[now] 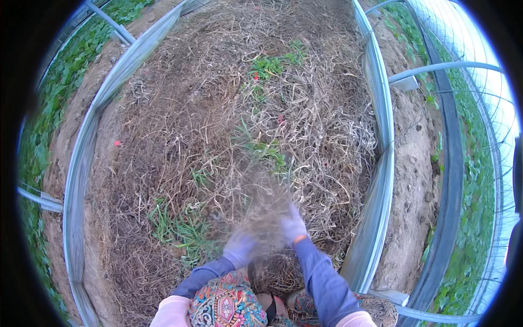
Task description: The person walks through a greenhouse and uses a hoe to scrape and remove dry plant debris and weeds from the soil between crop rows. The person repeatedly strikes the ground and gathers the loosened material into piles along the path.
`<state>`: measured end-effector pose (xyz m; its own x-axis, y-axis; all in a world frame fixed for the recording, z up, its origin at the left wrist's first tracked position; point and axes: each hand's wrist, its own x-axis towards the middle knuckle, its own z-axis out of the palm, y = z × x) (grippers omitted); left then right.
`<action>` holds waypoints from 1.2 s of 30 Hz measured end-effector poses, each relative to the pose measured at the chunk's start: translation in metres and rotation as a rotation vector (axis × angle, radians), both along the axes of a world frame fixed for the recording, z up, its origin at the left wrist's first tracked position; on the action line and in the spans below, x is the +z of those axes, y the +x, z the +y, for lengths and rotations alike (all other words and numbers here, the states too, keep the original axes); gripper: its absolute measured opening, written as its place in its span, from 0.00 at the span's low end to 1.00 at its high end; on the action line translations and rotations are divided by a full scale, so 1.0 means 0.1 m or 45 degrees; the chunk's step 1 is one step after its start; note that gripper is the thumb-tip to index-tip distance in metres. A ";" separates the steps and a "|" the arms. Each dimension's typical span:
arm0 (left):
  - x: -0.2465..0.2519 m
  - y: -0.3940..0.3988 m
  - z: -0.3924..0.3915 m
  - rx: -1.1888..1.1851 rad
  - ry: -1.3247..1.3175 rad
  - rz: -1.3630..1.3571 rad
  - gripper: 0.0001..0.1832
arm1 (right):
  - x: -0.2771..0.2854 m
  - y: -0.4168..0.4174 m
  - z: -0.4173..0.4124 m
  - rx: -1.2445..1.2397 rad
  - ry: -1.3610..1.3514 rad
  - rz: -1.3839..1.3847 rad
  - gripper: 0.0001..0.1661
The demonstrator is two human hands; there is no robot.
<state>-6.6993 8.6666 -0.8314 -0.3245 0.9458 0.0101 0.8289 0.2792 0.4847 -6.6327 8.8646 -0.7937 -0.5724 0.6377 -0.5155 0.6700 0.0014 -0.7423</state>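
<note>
My left hand (240,247), in a pale lavender glove, is at the lower middle, against a blurred clump of dry vines (265,225). Its fingers are too blurred to show what they grip. To its right my right hand (292,225), gloved alike, is closed on a thin tool whose narrow shaft (290,173) points up the picture; the tool's kind cannot be told. The clump lies between both hands. Dry, tangled stems (327,163) cover the ground before me. Green grass (186,235) grows left of my left hand, and more green weeds (267,153) stand beyond the hands.
Clear plastic sheeting (77,171) edges the bed at left, and another sheet (378,196) at right. Outside them are bare soil, curved greenhouse pipes (445,68), a dark strip (451,163) and leafy green plants (41,159). Small red bits (117,143) lie among the stems.
</note>
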 end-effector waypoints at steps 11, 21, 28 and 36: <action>0.10 -0.06 0.03 -0.002 0.156 -0.034 0.23 | -0.46 -0.01 -0.56 0.333 0.156 -0.051 0.39; 0.06 -0.03 0.09 -0.086 0.069 0.028 0.24 | 0.22 -0.60 0.64 0.329 0.231 -0.472 0.38; 0.14 -0.10 -0.05 -0.029 0.111 0.011 0.22 | 0.00 -0.30 -0.30 0.517 0.122 -0.470 0.43; 0.31 -0.08 0.24 -0.123 0.110 -0.083 0.22 | 0.30 -0.58 0.39 0.424 0.122 -0.432 0.42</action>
